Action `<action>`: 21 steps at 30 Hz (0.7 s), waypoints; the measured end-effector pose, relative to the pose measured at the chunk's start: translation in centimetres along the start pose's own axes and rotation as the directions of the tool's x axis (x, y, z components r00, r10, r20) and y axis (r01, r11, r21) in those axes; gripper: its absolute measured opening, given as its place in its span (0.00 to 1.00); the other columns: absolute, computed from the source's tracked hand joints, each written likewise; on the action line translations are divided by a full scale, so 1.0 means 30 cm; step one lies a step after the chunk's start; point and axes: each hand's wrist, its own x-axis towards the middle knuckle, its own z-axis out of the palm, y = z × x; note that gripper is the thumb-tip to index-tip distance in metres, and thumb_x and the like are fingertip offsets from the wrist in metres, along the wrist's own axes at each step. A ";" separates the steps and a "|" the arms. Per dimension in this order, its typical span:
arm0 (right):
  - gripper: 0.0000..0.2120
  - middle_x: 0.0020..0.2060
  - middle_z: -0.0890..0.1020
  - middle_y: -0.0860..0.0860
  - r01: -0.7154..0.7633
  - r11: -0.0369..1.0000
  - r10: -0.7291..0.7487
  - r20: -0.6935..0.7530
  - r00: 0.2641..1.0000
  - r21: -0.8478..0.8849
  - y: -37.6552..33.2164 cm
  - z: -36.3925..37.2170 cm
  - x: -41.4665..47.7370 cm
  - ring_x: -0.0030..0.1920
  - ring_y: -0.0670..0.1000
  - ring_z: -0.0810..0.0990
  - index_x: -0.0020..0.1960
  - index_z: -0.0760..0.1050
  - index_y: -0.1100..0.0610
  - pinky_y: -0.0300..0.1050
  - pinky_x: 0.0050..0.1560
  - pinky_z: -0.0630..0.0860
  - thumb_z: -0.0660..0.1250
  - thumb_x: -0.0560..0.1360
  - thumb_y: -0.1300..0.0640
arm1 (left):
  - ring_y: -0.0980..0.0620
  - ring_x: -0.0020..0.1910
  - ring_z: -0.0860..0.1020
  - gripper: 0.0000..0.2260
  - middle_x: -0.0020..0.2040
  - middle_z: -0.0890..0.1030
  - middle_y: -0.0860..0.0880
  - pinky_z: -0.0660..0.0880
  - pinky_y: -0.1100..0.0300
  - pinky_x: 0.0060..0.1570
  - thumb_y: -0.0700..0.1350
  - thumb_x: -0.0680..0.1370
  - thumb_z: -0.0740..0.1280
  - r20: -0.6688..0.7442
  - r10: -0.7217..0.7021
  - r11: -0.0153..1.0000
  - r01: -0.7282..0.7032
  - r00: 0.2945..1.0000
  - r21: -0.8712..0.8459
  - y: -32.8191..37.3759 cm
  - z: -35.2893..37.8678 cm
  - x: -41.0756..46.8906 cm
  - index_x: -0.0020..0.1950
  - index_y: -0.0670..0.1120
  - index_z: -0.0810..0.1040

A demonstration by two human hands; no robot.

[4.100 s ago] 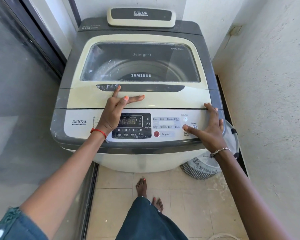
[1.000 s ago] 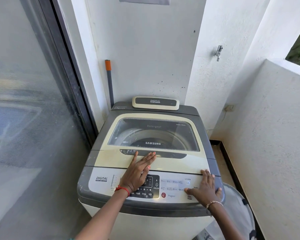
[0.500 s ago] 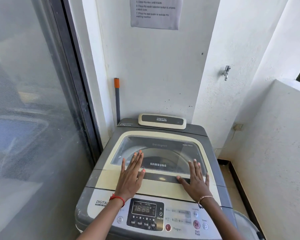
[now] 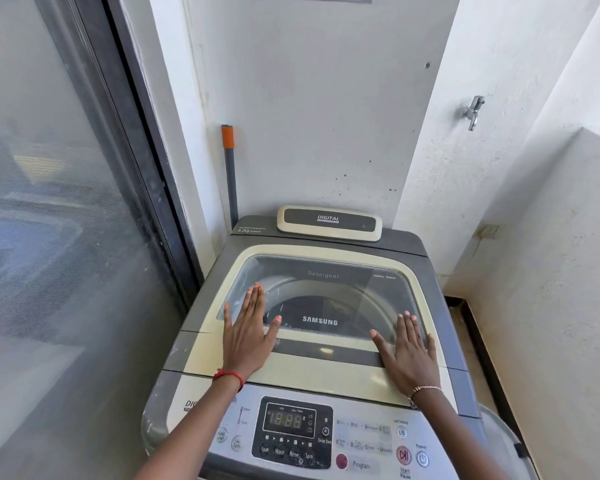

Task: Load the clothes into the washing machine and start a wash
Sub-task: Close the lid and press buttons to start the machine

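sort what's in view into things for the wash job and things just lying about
For the job: washing machine, closed lid, left hand and right hand flat on it, control panel, Start/Pause button.
Just lying about: orange-tipped pole, wall tap, wall socket.

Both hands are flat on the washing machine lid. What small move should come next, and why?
Probably move the right hand to the Start/Pause button: the lid lies shut, the display is lit, and whether a wash runs cannot be told.
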 end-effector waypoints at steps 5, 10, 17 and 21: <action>0.48 0.76 0.48 0.50 -0.023 0.999 0.020 -0.100 0.995 -0.030 0.001 0.031 0.005 0.76 0.46 0.42 0.76 0.46 0.57 0.48 0.74 0.38 0.30 0.65 0.29 | 0.59 0.75 0.48 0.37 0.76 0.51 0.55 0.44 0.48 0.75 0.65 0.70 0.37 -0.012 -0.012 0.999 0.011 1.000 -0.032 0.002 0.002 -0.004 0.77 0.49 0.48; 0.47 0.76 0.52 0.50 -0.029 0.999 0.023 -0.150 0.988 -0.041 0.000 0.043 0.004 0.76 0.47 0.47 0.75 0.50 0.56 0.48 0.75 0.40 0.30 0.65 0.30 | 0.57 0.75 0.56 0.37 0.76 0.57 0.54 0.47 0.49 0.75 0.64 0.70 0.39 -0.026 -0.006 0.999 0.005 1.000 -0.045 0.014 -0.011 -0.008 0.76 0.49 0.55; 0.47 0.76 0.55 0.51 -0.037 0.999 0.032 -0.169 0.985 -0.027 0.001 0.047 0.005 0.76 0.47 0.50 0.75 0.53 0.57 0.49 0.75 0.42 0.32 0.66 0.31 | 0.56 0.73 0.61 0.37 0.74 0.62 0.52 0.48 0.49 0.75 0.64 0.71 0.40 -0.025 -0.007 0.999 0.006 1.000 -0.046 0.018 -0.016 -0.011 0.75 0.48 0.60; 0.46 0.75 0.57 0.51 -0.033 0.999 0.030 -0.184 0.983 -0.010 0.004 0.052 0.007 0.76 0.47 0.52 0.74 0.56 0.57 0.50 0.76 0.44 0.33 0.66 0.31 | 0.56 0.73 0.62 0.38 0.74 0.62 0.52 0.49 0.50 0.74 0.64 0.70 0.40 -0.018 -0.024 0.999 0.023 1.000 -0.038 0.018 -0.016 -0.013 0.75 0.48 0.61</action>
